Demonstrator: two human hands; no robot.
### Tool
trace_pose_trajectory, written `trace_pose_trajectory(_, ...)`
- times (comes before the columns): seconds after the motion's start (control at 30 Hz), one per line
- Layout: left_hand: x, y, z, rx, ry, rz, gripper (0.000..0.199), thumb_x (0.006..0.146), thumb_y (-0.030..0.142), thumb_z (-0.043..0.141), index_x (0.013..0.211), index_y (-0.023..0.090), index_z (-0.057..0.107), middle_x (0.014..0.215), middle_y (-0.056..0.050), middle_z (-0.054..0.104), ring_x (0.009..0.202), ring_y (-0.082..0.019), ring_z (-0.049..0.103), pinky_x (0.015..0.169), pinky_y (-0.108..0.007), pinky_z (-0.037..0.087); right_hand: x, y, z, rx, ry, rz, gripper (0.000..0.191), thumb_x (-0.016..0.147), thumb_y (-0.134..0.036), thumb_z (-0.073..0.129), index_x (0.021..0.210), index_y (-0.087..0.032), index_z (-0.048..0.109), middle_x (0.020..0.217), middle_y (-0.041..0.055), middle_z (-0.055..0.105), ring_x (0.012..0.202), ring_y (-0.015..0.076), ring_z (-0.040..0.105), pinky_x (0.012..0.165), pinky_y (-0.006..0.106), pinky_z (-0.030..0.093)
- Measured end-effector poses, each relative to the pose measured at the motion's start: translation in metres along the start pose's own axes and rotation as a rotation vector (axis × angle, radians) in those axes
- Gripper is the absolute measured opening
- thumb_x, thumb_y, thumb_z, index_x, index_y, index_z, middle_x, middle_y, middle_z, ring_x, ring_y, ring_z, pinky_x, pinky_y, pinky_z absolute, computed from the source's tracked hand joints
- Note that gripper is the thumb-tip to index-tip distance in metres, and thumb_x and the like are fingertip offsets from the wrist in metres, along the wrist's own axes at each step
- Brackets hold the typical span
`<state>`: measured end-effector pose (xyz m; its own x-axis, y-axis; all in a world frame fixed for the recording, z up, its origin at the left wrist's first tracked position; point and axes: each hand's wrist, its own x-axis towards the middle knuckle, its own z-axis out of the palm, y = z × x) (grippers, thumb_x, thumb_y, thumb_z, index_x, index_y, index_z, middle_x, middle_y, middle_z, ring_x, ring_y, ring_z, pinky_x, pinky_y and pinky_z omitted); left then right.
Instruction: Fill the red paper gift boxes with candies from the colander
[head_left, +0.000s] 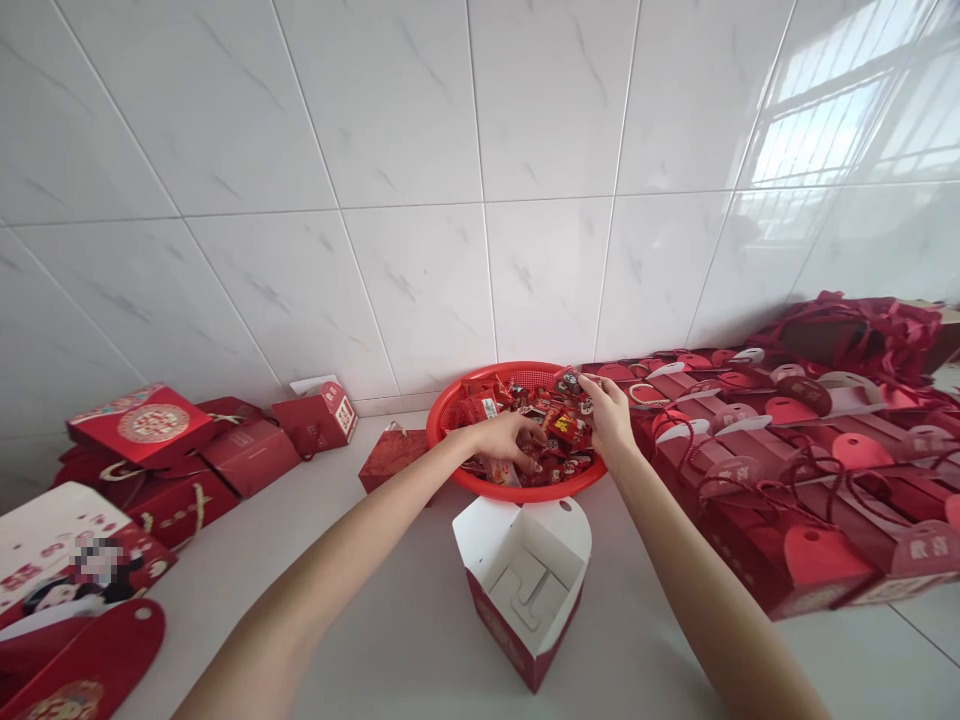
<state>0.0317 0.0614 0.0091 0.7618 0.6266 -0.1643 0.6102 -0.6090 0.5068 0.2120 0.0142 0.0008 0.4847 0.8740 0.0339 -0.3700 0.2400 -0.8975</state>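
A round red plastic basket [442, 410] stands against the wall, full of wrapped candies [551, 420] in mostly red and dark wrappers. My left hand [506, 440] reaches over the basket's left side, its fingers curved and apart, with the tips down among the candies. At the basket's right edge, my right hand [609, 408] pinches a small dark-wrapped candy [568, 381] between thumb and fingers. In front of the basket, nearest me, a red gift box [529, 590] with a white inside stands with its flaps up and nothing in it.
Rows of closed red gift boxes [780, 470] with cord handles fill the right side. Red ribbons [885, 340] are heaped behind them. A small red box [394, 458] touches the basket's left. More red boxes [247, 450] and a printed white-and-red box [67, 550] lie at left.
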Motion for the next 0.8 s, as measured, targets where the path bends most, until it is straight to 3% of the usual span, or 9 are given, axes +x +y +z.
trace_pose_trajectory(0.1, 0.002, -0.003, -0.003, -0.050, 0.180, 0.012, 0.033, 0.070, 0.022, 0.075, 0.104, 0.020, 0.077, 0.097, -0.003, 0.077, 0.090, -0.023, 0.071, 0.076, -0.028, 0.052, 0.001, 0.001, 0.000, 0.003, -0.002, -0.002, 0.027, 0.060, -0.036, 0.076, 0.077, -0.022, 0.060, 0.078, -0.0004, 0.068, 0.074, 0.0193, 0.068, 0.053, 0.024, 0.049)
trace_pose_trajectory(0.23, 0.003, -0.006, -0.005, -0.074, 0.307, 0.018, 0.018, 0.076, 0.019, 0.072, 0.093, 0.018, 0.078, 0.097, -0.004, 0.079, 0.092, -0.022, 0.072, 0.083, -0.029, 0.053, 0.002, 0.002, 0.000, 0.007, 0.002, -0.001, 0.030, 0.058, -0.037, 0.076, 0.078, -0.021, 0.060, 0.077, -0.0005, 0.067, 0.075, 0.0194, 0.068, 0.051, 0.024, 0.047)
trace_pose_trajectory(0.5, 0.002, -0.005, -0.006, 0.013, 0.553, -0.007, 0.024, 0.077, 0.012, 0.066, 0.097, 0.018, 0.078, 0.113, -0.010, 0.072, 0.108, -0.026, 0.066, 0.096, -0.036, 0.050, 0.000, 0.000, 0.001, 0.007, -0.001, 0.002, 0.031, 0.058, -0.039, 0.076, 0.079, -0.021, 0.062, 0.075, -0.0021, 0.066, 0.067, 0.0169, 0.065, 0.052, 0.025, 0.047)
trace_pose_trajectory(0.57, 0.001, 0.002, -0.003, 0.003, 0.445, 0.083, 0.021, 0.076, 0.018, 0.071, 0.096, 0.020, 0.078, 0.111, -0.008, 0.073, 0.104, -0.024, 0.067, 0.094, -0.033, 0.051, -0.001, -0.001, 0.002, 0.014, -0.002, 0.008, 0.029, 0.059, -0.037, 0.075, 0.079, -0.021, 0.062, 0.074, -0.0022, 0.067, 0.064, 0.0162, 0.064, 0.051, 0.025, 0.047)
trace_pose_trajectory(0.7, 0.004, 0.016, 0.013, -0.036, -0.073, 0.171, 0.024, 0.073, 0.024, 0.076, 0.096, 0.024, 0.079, 0.097, -0.002, 0.078, 0.087, -0.020, 0.071, 0.075, -0.026, 0.053, -0.003, -0.003, 0.003, 0.026, -0.004, 0.015, 0.027, 0.060, -0.035, 0.075, 0.079, -0.021, 0.063, 0.074, -0.0020, 0.068, 0.060, 0.0151, 0.062, 0.051, 0.026, 0.048)
trace_pose_trajectory(0.73, 0.005, 0.018, 0.017, -0.041, -0.138, 0.154, 0.024, 0.073, 0.022, 0.074, 0.096, 0.024, 0.079, 0.094, -0.002, 0.078, 0.083, -0.020, 0.071, 0.070, -0.024, 0.052, -0.003, -0.003, 0.003, 0.027, -0.010, 0.018, 0.026, 0.060, -0.035, 0.075, 0.079, -0.021, 0.063, 0.074, -0.0019, 0.068, 0.060, 0.0150, 0.062, 0.051, 0.026, 0.049)
trace_pose_trajectory(0.8, 0.007, 0.018, 0.020, -0.058, -0.146, 0.115, 0.020, 0.073, 0.019, 0.072, 0.092, 0.023, 0.079, 0.086, -0.001, 0.078, 0.075, -0.018, 0.070, 0.063, -0.023, 0.049, -0.003, -0.003, 0.002, 0.025, -0.024, 0.025, 0.027, 0.060, -0.035, 0.075, 0.080, -0.021, 0.063, 0.075, -0.0020, 0.068, 0.059, 0.0151, 0.063, 0.051, 0.026, 0.049)
